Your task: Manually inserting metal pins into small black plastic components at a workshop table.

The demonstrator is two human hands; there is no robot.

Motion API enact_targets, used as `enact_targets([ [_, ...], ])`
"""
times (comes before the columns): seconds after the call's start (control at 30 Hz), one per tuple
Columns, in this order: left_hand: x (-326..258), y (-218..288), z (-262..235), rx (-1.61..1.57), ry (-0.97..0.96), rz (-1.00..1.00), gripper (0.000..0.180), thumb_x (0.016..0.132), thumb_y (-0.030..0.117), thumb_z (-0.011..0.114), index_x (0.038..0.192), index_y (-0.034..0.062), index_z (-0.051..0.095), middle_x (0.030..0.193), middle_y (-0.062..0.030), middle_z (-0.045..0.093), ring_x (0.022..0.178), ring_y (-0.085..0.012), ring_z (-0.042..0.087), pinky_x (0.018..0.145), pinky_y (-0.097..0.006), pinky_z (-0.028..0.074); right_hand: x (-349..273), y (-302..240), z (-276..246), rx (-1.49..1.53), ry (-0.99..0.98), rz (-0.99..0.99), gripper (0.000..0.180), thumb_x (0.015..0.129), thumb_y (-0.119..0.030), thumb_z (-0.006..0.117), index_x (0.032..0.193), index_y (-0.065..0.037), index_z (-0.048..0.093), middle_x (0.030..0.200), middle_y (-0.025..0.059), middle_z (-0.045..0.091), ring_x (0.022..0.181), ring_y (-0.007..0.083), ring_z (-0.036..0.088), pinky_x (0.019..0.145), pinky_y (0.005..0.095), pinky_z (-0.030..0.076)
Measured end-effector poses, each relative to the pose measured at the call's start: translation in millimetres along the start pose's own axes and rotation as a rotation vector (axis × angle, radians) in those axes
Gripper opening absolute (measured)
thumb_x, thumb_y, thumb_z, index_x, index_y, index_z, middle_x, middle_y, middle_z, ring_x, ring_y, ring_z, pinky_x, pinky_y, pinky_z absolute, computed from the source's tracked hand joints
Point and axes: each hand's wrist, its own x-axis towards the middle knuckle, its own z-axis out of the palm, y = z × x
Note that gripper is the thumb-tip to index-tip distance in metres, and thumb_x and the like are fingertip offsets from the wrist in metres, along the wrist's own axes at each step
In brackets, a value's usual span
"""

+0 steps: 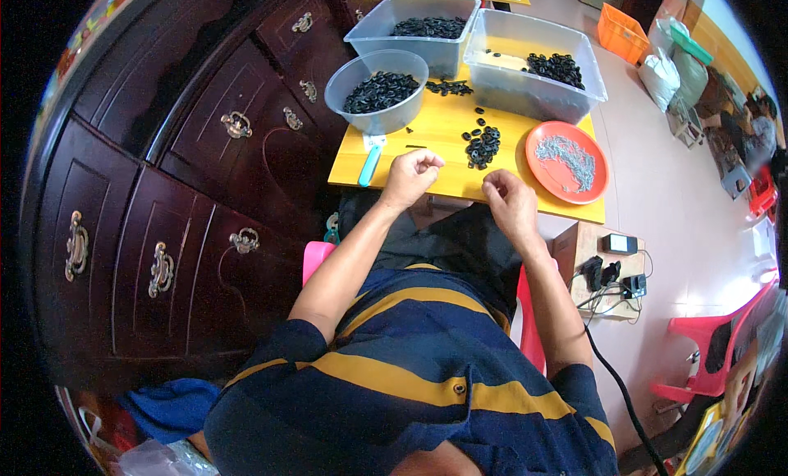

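Note:
My left hand [413, 179] hovers over the near edge of the yellow table [349, 166], fingers curled into a pinch; anything between them is too small to make out. Across from it, my right hand [512, 203] is also closed, thumb against fingers, its contents hidden. Just beyond both hands lies a pile of small black oval rings [483, 148]. To the right sits a red plate [603, 171] holding many thin grey metal pieces [566, 160]. Left of my left hand is a tool with a turquoise handle [370, 166].
A round clear tub [335, 94] and two rectangular clear bins [361, 34] [533, 107] hold black pieces at the back. Dark wooden drawers [197, 164] stand close on the left. At right, a box [566, 250] carries adapters and cables [620, 244]. Pink chair [706, 345] behind it.

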Motion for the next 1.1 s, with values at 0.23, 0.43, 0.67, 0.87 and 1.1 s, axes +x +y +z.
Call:
enact_targets([
  [0.23, -2.7, -17.4, 1.5, 0.016, 0.004, 0.062, 0.008, 0.09, 0.002, 0.064, 0.097, -0.0002, 0.068, 0.077, 0.0036, 0.064, 0.063, -0.0023, 0.055, 0.057, -0.019, 0.045, 36.3, 2.1, 24.6, -0.316, 0.076, -0.219, 0.017, 0.083, -0.018, 0.069, 0.098, -0.008, 0.072, 0.087, 0.0119, 0.069, 0.079, 0.0297, 0.068, 0.071, 0.0404, 0.054],
  [0.43, -4.3, -25.8, 0.6, -0.033, 0.023, -0.006, 0.01, 0.087, 0.004, 0.066, 0.094, -0.0014, 0.07, 0.082, -0.003, 0.071, 0.072, -0.0068, 0.064, 0.068, -0.024, 0.052, 41.2, 12.5, 37.4, -0.439, 0.102, -0.347, 0.015, 0.083, -0.019, 0.067, 0.095, -0.012, 0.073, 0.089, 0.0128, 0.068, 0.081, 0.0318, 0.068, 0.07, 0.044, 0.055],
  [0.67, -3.5, -19.1, -1.5, -0.015, 0.021, 0.02, 0.011, 0.087, 0.006, 0.066, 0.093, -0.0015, 0.07, 0.082, -0.0041, 0.072, 0.073, -0.0081, 0.065, 0.069, -0.025, 0.053, 44.8, 16.7, 42.7, -0.457, 0.135, -0.415, 0.011, 0.084, -0.021, 0.068, 0.087, -0.011, 0.071, 0.082, 0.012, 0.063, 0.078, 0.0324, 0.067, 0.069, 0.0448, 0.054],
  [0.87, -3.4, -20.0, 0.1, 0.047, 0.045, 0.021, 0.011, 0.087, 0.007, 0.065, 0.093, -0.0003, 0.071, 0.084, -0.006, 0.073, 0.074, -0.0104, 0.066, 0.07, -0.028, 0.053, 39.7, 17.5, 38.6, -0.437, 0.132, -0.425, 0.013, 0.084, -0.022, 0.069, 0.087, -0.01, 0.072, 0.084, 0.0124, 0.065, 0.079, 0.0324, 0.067, 0.069, 0.0442, 0.054],
  [1.1, -4.5, -20.0, 2.4, 0.11, 0.03, 0.125, 0.01, 0.09, 0.006, 0.064, 0.095, -0.0007, 0.07, 0.082, -0.0011, 0.07, 0.071, -0.0066, 0.062, 0.067, -0.025, 0.052, 38.1, 17.7, 37.7, -0.441, 0.144, -0.443, 0.011, 0.083, -0.021, 0.07, 0.086, -0.01, 0.071, 0.084, 0.012, 0.065, 0.078, 0.0319, 0.066, 0.068, 0.0433, 0.054],
])
